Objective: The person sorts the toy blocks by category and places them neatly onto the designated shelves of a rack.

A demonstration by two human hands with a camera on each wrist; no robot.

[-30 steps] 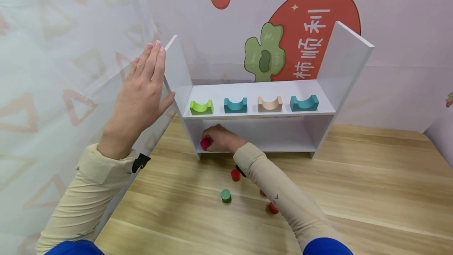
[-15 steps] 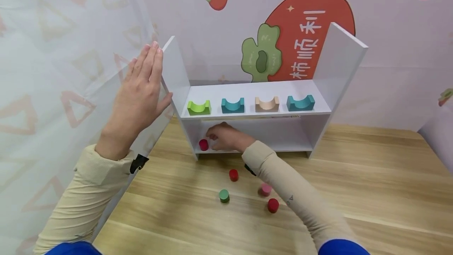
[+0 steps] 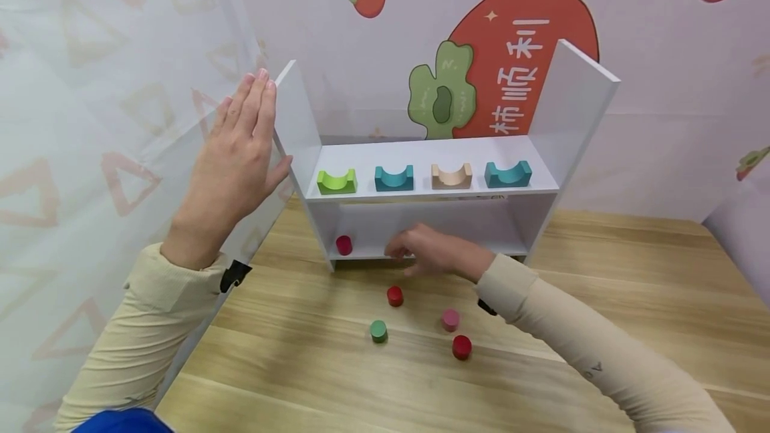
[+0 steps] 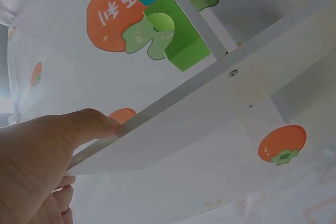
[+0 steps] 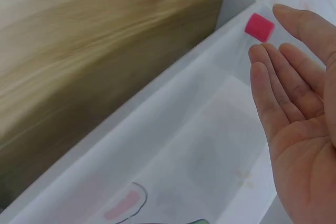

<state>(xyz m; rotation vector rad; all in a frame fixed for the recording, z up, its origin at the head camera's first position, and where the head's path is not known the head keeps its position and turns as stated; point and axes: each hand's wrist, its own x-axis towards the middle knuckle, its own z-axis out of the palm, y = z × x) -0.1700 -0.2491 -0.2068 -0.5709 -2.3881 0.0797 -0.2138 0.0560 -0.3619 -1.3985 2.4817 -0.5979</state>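
In the head view my left hand stands at the left side panel of a white two-tier shelf, fingers straight up. Its thumb touches the panel's front edge, which the left wrist view shows closely. My right hand is in front of the lower tier, fingers loosely bent, holding nothing. A dark pink cylinder block stands at the left end of that tier, apart from the hand. Loose on the table are a red cylinder block, a green one, a pink one and another red one.
The upper tier bears a row of U-notched blocks: lime green, teal, beige and a second teal block. A tall right side panel rises there. Patterned cloth hangs behind the wooden table.
My right hand let go of the dark pink cylinder on the lower tier's left end. It has since drawn back rightward and toward me. My left hand has stayed at the panel.
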